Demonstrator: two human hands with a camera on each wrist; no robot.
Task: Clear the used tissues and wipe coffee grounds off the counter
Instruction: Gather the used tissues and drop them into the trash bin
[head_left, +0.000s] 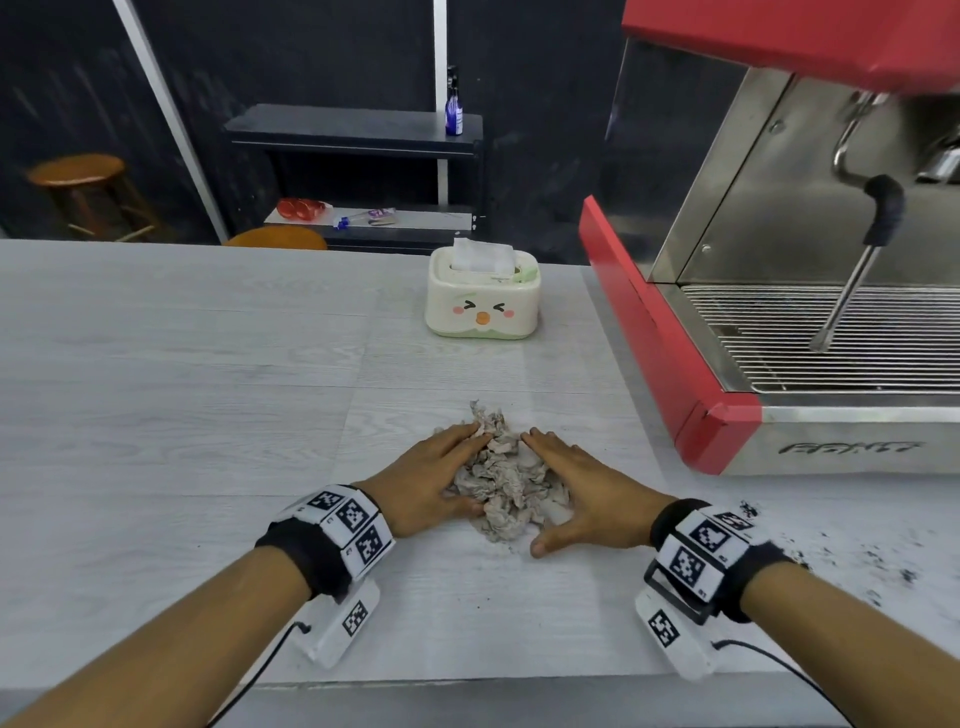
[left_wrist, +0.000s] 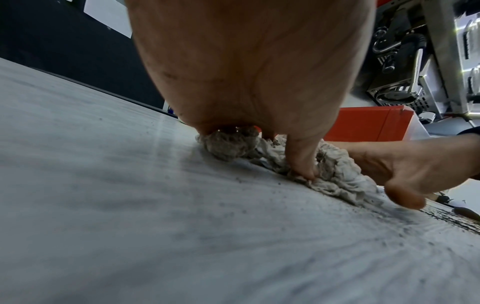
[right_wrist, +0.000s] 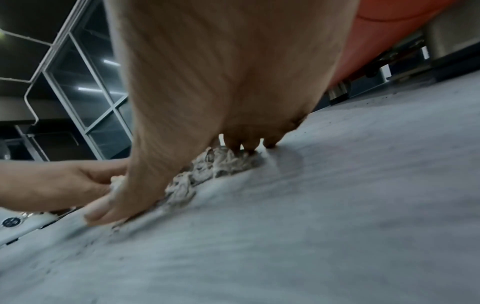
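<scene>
A heap of crumpled grey used tissues (head_left: 506, 478) lies on the pale wood-grain counter (head_left: 182, 389), in front of me. My left hand (head_left: 467, 467) presses against its left side with straight fingers, thumb dug into the tissues (left_wrist: 335, 164). On the opposite side my right hand (head_left: 543, 491) cups the heap, fingers straight and thumb spread flat on the counter. The tissues (right_wrist: 207, 166) sit bunched between both palms. Dark coffee grounds (head_left: 878, 561) are scattered on the counter to the right of my right wrist, and grounds (left_wrist: 446, 218) streak the surface near the heap.
A red and steel espresso machine (head_left: 779, 312) stands at the right, its steam wand (head_left: 852, 280) hanging over the drip grate. A cream tissue box (head_left: 482, 296) with a face sits behind the heap. The counter's front edge runs just below my wrists.
</scene>
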